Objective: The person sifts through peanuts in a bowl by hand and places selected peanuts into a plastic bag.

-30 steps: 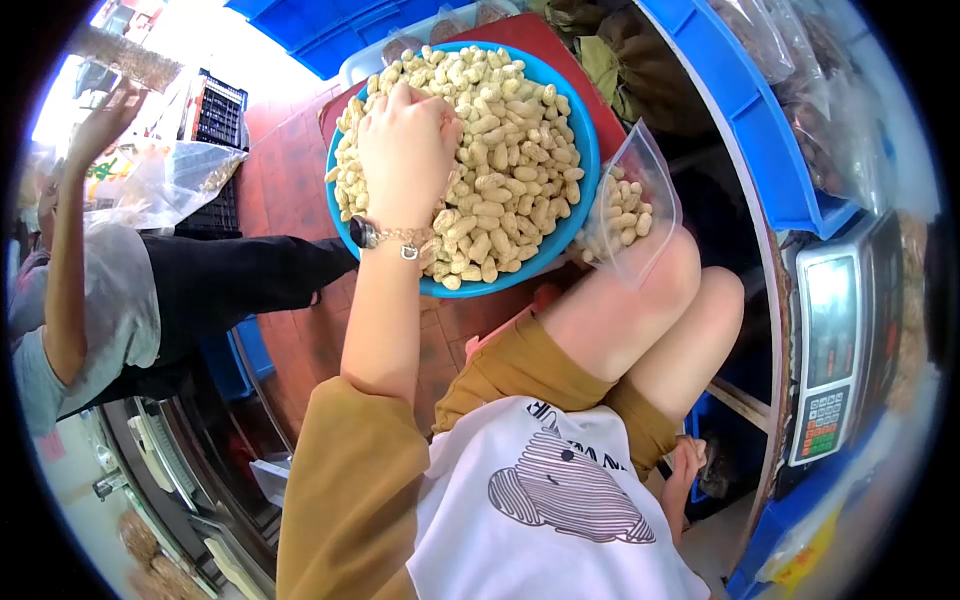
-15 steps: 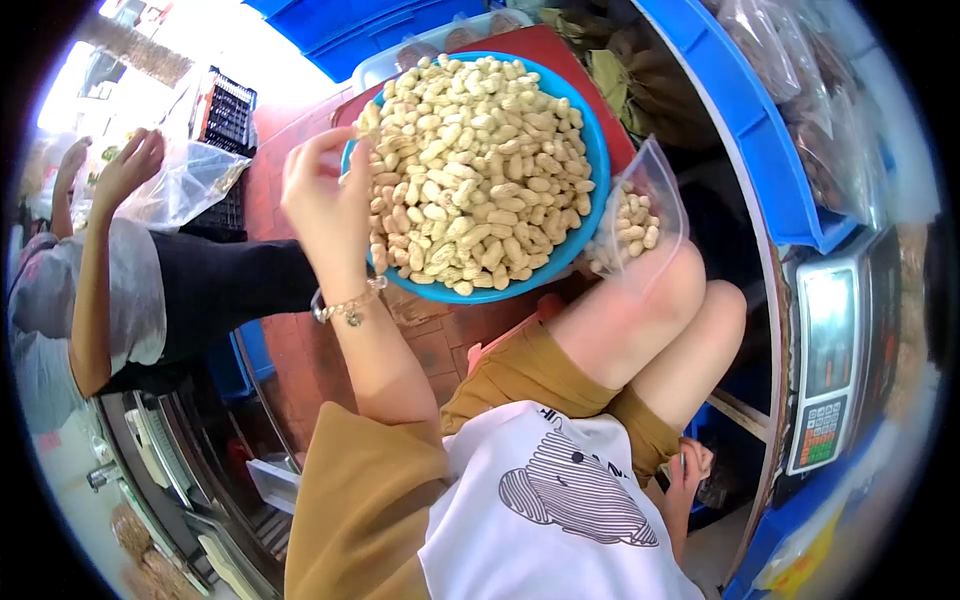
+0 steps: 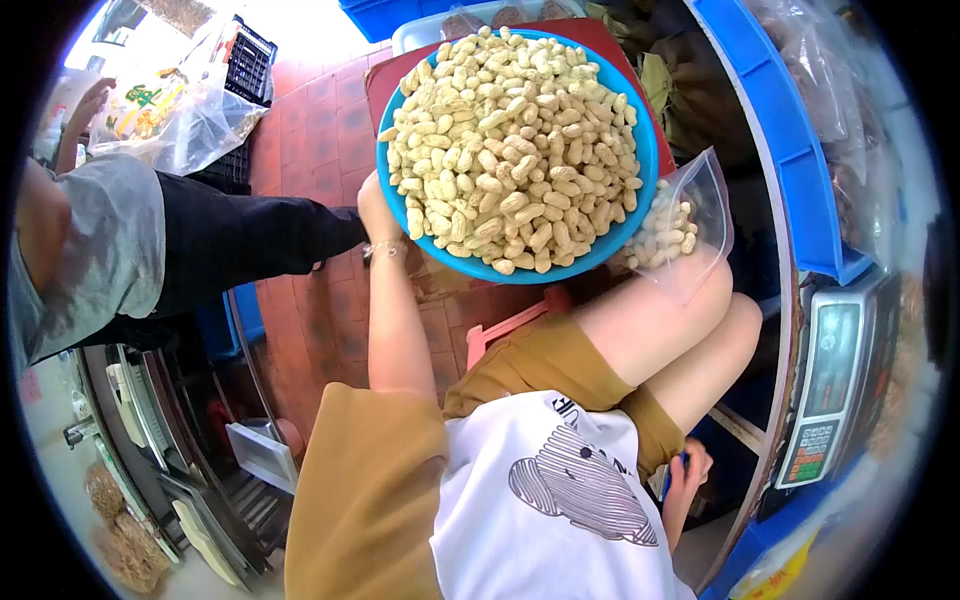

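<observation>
A blue basin (image 3: 648, 150) heaped with unshelled peanuts (image 3: 520, 150) stands in front of me. My left hand (image 3: 378, 212) is at the basin's left side, against its rim; the basin hides its fingers. By my right thigh, low in the view, my right hand (image 3: 697, 467) is closed, its fingers curled around something small with a bit of blue showing. That thing is too small to make out. A clear plastic bag (image 3: 705, 190) with some peanuts inside rests on my knee, beside the basin's right edge.
Under the basin is a red tabletop (image 3: 385, 88). At the right stand a blue bin (image 3: 775, 130) of bagged goods and a weighing scale (image 3: 830, 370). Another person's dark-trousered leg (image 3: 250, 225) reaches in from the left, near a black crate (image 3: 250, 65).
My left hand has moved from above the peanuts down to the basin's left side. The view has shifted, so the basin appears farther right. The other person's raised arms have lowered.
</observation>
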`<state>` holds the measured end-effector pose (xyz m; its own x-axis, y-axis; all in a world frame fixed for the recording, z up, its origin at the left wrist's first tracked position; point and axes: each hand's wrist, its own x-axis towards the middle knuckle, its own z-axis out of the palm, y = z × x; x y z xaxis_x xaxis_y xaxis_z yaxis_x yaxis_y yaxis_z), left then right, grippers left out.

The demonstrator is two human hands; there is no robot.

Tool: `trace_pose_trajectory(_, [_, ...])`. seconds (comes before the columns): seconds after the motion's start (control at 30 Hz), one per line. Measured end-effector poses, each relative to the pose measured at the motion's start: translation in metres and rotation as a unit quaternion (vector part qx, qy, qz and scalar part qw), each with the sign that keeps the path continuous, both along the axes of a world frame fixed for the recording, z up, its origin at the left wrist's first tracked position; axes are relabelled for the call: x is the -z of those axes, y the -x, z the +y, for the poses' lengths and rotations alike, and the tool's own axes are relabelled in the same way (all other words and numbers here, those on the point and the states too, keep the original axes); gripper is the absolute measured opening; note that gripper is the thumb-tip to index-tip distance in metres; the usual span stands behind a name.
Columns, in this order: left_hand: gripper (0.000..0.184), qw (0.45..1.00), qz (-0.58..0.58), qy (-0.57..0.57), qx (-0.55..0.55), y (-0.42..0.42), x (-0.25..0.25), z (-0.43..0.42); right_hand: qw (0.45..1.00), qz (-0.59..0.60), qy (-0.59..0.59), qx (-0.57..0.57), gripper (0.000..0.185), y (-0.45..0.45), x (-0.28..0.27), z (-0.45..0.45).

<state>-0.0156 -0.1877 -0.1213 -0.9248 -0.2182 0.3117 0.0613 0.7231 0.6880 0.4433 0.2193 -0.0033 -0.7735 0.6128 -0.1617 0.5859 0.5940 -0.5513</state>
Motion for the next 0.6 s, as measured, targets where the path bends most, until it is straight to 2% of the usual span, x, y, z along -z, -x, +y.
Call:
trace_pose_trajectory(0.03, [0.016, 0.999, -0.023, -0.034, 0.015, 0.003, 0.008, 0.000, 0.999, 0.013, 0.035, 0.024, 0.032, 0.010, -0.002, -0.002])
trace_pose_trajectory(0.07, [0.017, 0.990, -0.026, -0.128, 0.054, 0.009, 0.039, -0.013, 0.996, 0.026, 0.070, 0.047, 0.033, 0.024, -0.005, -0.004])
trace_pose_trajectory(0.13, [0.017, 0.978, -0.003, -0.197, 0.068, 0.014, 0.067, -0.017, 0.989, 0.053, 0.119, 0.073, 0.031, 0.026, 0.000, -0.003])
trace_pose_trajectory(0.17, [0.018, 0.986, 0.012, -0.158, 0.047, 0.011, 0.074, -0.018, 0.990, 0.024, 0.127, 0.058, 0.030, 0.020, -0.001, 0.001])
trace_pose_trajectory(0.2, [0.019, 0.992, 0.027, -0.120, 0.024, 0.007, 0.068, -0.015, 0.990, -0.006, 0.133, 0.043, 0.028, 0.016, -0.004, 0.004])
trace_pose_trajectory(0.27, [0.022, 0.996, 0.045, -0.062, -0.050, -0.004, 0.008, -0.007, 0.986, -0.081, 0.141, 0.046, 0.019, 0.003, -0.007, 0.006])
trace_pose_trajectory(0.3, [0.026, 0.987, 0.014, -0.113, -0.115, -0.006, -0.012, -0.013, 0.990, -0.088, 0.108, 0.013, 0.017, 0.004, -0.009, 0.005])
trace_pose_trajectory(0.37, [0.018, 0.956, 0.071, -0.194, -0.208, -0.011, -0.051, -0.009, 0.992, -0.104, 0.042, -0.052, 0.014, 0.008, -0.017, -0.001])
trace_pose_trajectory(0.4, [0.015, 0.962, 0.107, -0.154, -0.197, -0.013, -0.077, -0.002, 0.990, -0.116, -0.037, -0.074, 0.014, 0.017, -0.018, 0.001])
trace_pose_trajectory(0.43, [0.015, 0.974, 0.138, -0.120, -0.136, -0.010, -0.099, 0.008, 0.979, -0.108, -0.148, -0.092, 0.018, 0.028, -0.018, 0.003])
trace_pose_trajectory(0.47, [0.015, 0.979, 0.169, -0.086, -0.075, -0.007, -0.120, 0.021, 0.964, -0.047, -0.235, -0.114, 0.020, 0.050, -0.025, 0.002])
trace_pose_trajectory(0.5, [0.015, 0.982, 0.183, -0.054, -0.002, -0.003, -0.140, 0.036, 0.954, 0.026, -0.274, -0.120, 0.022, 0.081, -0.037, -0.003])
trace_pose_trajectory(0.53, [0.015, 0.976, 0.209, 0.036, 0.053, 0.005, -0.152, 0.049, 0.945, 0.089, -0.286, -0.132, 0.024, 0.107, -0.046, -0.004])
trace_pose_trajectory(0.6, [0.012, 0.956, 0.208, 0.142, 0.153, 0.019, -0.168, 0.074, 0.929, 0.229, -0.244, -0.157, 0.024, 0.166, -0.062, -0.016])
